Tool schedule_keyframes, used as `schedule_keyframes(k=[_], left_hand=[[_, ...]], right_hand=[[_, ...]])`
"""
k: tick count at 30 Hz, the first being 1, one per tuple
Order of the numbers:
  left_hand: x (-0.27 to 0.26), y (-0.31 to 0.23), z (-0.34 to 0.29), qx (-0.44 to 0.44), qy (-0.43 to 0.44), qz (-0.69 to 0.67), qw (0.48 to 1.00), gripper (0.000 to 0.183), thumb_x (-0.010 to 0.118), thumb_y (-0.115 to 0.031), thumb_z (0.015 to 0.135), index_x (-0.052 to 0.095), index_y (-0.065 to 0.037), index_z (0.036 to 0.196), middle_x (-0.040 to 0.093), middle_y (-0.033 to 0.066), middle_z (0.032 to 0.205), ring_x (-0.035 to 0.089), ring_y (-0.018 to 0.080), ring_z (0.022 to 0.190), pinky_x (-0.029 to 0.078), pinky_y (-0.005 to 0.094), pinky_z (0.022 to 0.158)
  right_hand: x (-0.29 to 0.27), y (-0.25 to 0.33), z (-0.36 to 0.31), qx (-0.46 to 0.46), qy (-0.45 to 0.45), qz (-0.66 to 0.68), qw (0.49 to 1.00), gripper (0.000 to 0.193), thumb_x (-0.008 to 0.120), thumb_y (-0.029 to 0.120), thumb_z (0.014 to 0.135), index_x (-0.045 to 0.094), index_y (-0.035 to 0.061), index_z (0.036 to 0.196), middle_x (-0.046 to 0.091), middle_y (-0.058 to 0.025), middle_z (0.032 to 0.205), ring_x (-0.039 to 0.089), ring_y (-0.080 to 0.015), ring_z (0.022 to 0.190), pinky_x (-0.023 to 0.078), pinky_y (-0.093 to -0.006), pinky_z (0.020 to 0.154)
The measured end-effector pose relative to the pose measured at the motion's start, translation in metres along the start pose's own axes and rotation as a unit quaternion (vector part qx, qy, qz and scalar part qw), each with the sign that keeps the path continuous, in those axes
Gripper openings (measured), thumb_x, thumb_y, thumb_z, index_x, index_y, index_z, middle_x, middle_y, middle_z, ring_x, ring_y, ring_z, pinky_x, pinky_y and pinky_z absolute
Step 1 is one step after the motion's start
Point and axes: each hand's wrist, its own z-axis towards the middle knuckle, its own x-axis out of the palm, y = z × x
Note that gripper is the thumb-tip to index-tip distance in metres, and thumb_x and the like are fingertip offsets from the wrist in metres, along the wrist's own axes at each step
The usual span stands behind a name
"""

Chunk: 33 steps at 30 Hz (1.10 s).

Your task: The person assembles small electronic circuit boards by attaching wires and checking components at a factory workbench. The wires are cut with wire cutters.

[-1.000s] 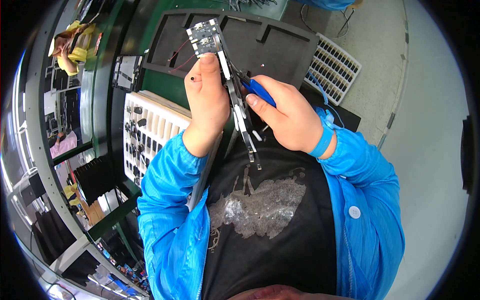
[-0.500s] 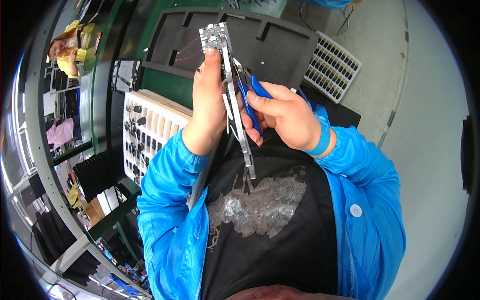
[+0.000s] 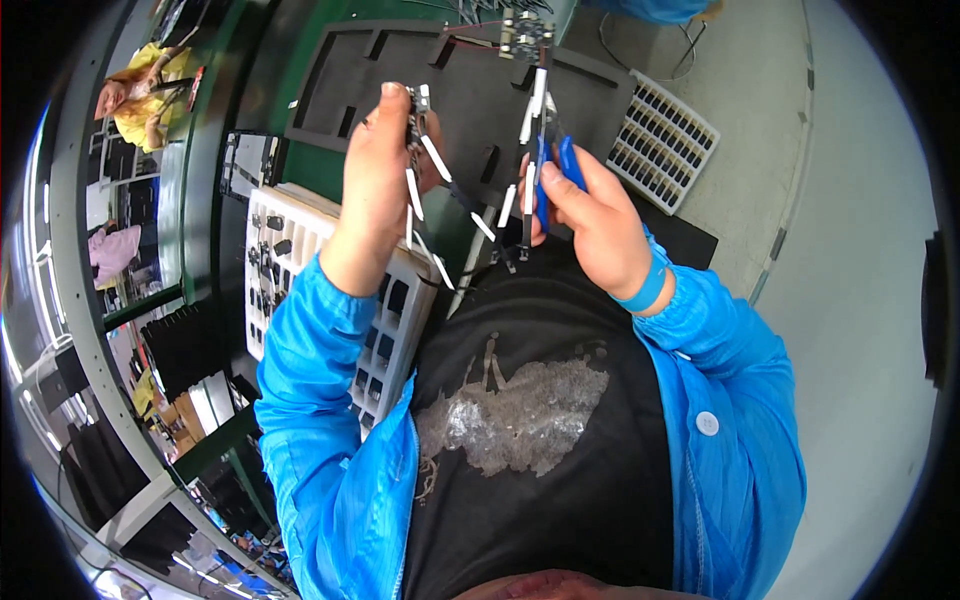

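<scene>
My left hand point(image 3: 380, 170) is closed with the thumb up, pinching the end of a small circuit board point(image 3: 419, 98) from which several black-and-white flex strips point(image 3: 432, 160) dangle. My right hand point(image 3: 600, 225) wraps around blue-handled cutters point(image 3: 568, 165), whose jaws are hard to make out. Just above the cutters rises another circuit board point(image 3: 527, 38) with thin red wires. Its long black-and-white strips point(image 3: 529, 180) hang down beside the handles, seemingly held in the same hand. Where the fingers grip them is hidden.
A black foam tray point(image 3: 340, 75) with compartments lies on the green bench ahead. White trays of small black parts stand on the left point(image 3: 290, 225) and at the right point(image 3: 662, 140). Two people are visible beyond the metal frame point(image 3: 85, 250) at far left.
The boards and strips, held together between both hands before, are now apart. My left hand has moved left and down; the wired board is now above my right hand.
</scene>
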Motion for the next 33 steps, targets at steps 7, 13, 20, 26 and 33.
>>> schedule_keyframes(k=[7, 13, 20, 26, 33], left_hand=[[-0.017, 0.008, 0.065, 0.036, 0.009, 0.142, 0.989, 0.043, 0.052, -0.044, 0.105, 0.067, -0.007, 0.089, 0.062, -0.0020, 0.074, 0.053, 0.0067, 0.062, 0.043, 0.0251, 0.059], [-0.016, 0.036, 0.112, 0.067, 0.048, 0.552, 0.830, 0.045, 0.057, -0.043, 0.099, 0.069, -0.002, 0.112, 0.070, 0.0165, 0.083, 0.066, 0.0223, 0.074, 0.052, 0.0364, 0.075], [-0.010, 0.034, 0.119, 0.079, -0.030, 0.551, 0.830, 0.062, 0.053, -0.059, 0.096, 0.070, 0.000, 0.095, 0.070, 0.0210, 0.086, 0.068, 0.0401, 0.087, 0.053, 0.0445, 0.078], [-0.037, 0.018, 0.108, 0.234, -0.041, 0.460, 0.855, 0.059, 0.040, -0.051, 0.105, 0.068, 0.001, 0.105, 0.071, 0.0146, 0.097, 0.068, 0.0274, 0.094, 0.051, 0.0372, 0.088], [-0.006, -0.021, 0.033, 0.222, 0.085, 0.180, 0.955, 0.050, 0.044, -0.046, 0.106, 0.066, -0.001, 0.112, 0.065, 0.0026, 0.092, 0.060, 0.0114, 0.089, 0.047, 0.0271, 0.082]], right_hand=[[-0.013, 0.006, -0.006, -0.008, -0.016, -0.039, 0.999, 0.023, 0.050, 0.024, 0.107, 0.057, 0.0041, 0.115, 0.060, -0.0024, 0.092, 0.059, -0.0120, 0.077, 0.049, -0.0253, 0.070], [-0.017, 0.002, -0.009, -0.007, -0.007, -0.093, 0.996, 0.026, 0.053, 0.023, 0.105, 0.056, 0.0008, 0.118, 0.060, -0.0024, 0.090, 0.058, -0.0104, 0.077, 0.048, -0.0250, 0.070], [-0.025, 0.000, -0.009, -0.008, -0.003, -0.153, 0.988, 0.026, 0.053, 0.025, 0.105, 0.057, 0.0010, 0.113, 0.059, -0.0025, 0.089, 0.056, -0.0098, 0.076, 0.049, -0.0256, 0.070], [-0.026, 0.001, -0.006, -0.006, -0.001, -0.254, 0.967, 0.023, 0.056, 0.023, 0.103, 0.057, 0.0014, 0.111, 0.060, -0.0074, 0.085, 0.059, -0.0164, 0.075, 0.049, -0.0307, 0.069], [-0.021, 0.006, -0.002, -0.129, -0.008, -0.456, 0.880, 0.022, 0.058, 0.019, 0.099, 0.057, 0.0006, 0.111, 0.062, -0.0225, 0.094, 0.061, -0.0436, 0.085, 0.049, -0.0441, 0.073]])
